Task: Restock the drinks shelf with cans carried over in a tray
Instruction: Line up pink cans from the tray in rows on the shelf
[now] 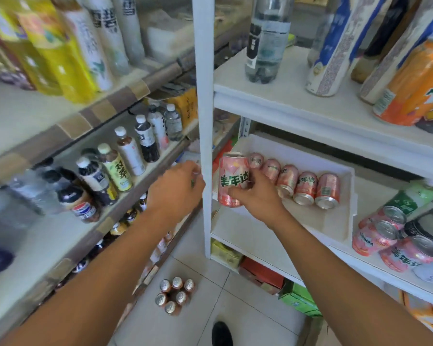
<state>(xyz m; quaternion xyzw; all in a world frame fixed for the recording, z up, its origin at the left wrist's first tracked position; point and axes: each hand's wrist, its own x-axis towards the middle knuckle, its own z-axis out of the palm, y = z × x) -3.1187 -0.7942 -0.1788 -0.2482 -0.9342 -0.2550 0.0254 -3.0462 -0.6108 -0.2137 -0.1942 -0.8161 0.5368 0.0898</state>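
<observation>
The right hand [256, 196] grips a pink can [231, 181] upright at the left end of the white tray [345, 196], which sits on the white shelf [265, 243] — five more pink cans [304, 187] lie on their sides in a row inside it. The left hand [175, 188] reaches beside the shelf's white upright post [205, 121], fingers curled round something small and blurred — I cannot tell what. A cluster of small cans [175, 294] stands on the tiled floor [210, 303] below.
</observation>
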